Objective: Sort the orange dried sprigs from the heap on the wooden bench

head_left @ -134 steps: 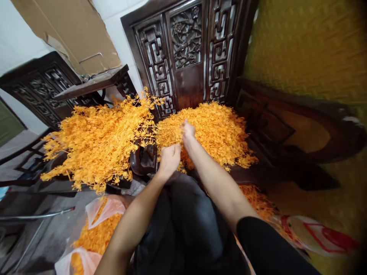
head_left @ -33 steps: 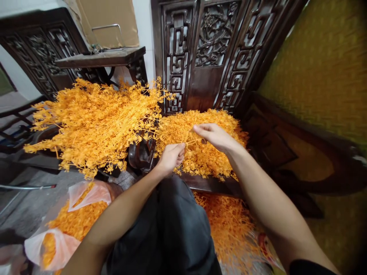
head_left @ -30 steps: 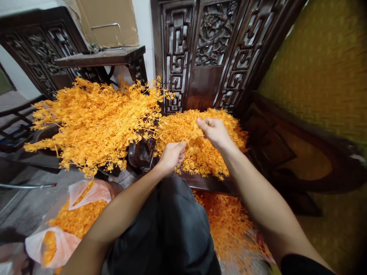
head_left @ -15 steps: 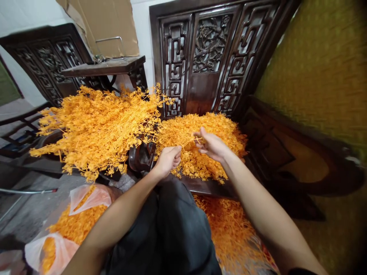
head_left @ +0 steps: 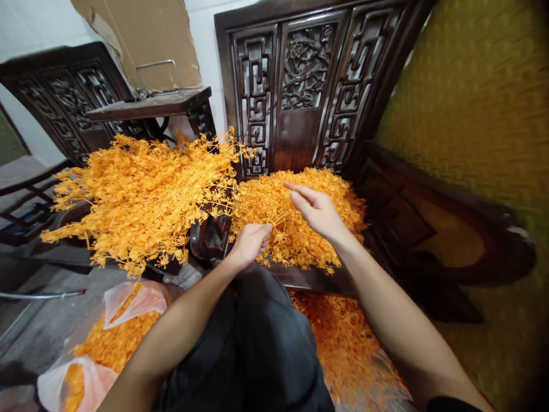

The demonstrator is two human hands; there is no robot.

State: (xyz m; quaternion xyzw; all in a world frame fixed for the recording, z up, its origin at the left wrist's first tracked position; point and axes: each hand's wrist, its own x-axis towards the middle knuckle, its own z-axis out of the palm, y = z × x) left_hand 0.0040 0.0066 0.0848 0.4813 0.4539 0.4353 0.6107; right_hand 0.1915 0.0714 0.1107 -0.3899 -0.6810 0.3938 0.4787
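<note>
My left hand (head_left: 251, 246) is closed, its thumb and forefinger pinching a thin orange artificial-flower stem (head_left: 278, 220) whose forked tips spread out to the right. My right hand (head_left: 318, 213) hovers above and to the right of it, forefinger stretched out and thumb apart, with nothing visible in it; its other fingers are partly hidden. Below both hands a heap of orange plastic flower pieces (head_left: 300, 246) covers the dark wooden seat (head_left: 300, 279). The two hands are apart from each other.
To the left, a larger pile of branched orange stems (head_left: 146, 200) lies over dark furniture. Plastic bags (head_left: 135, 303) of orange pieces stand on the floor at lower left. More orange pieces (head_left: 347, 343) lie under the seat. A carved wooden backrest (head_left: 300, 131) rises behind.
My right hand has moved slightly up and away from the stem's end, its forefinger now extended. My left hand still pinches the stem. The view has shifted slightly.
</note>
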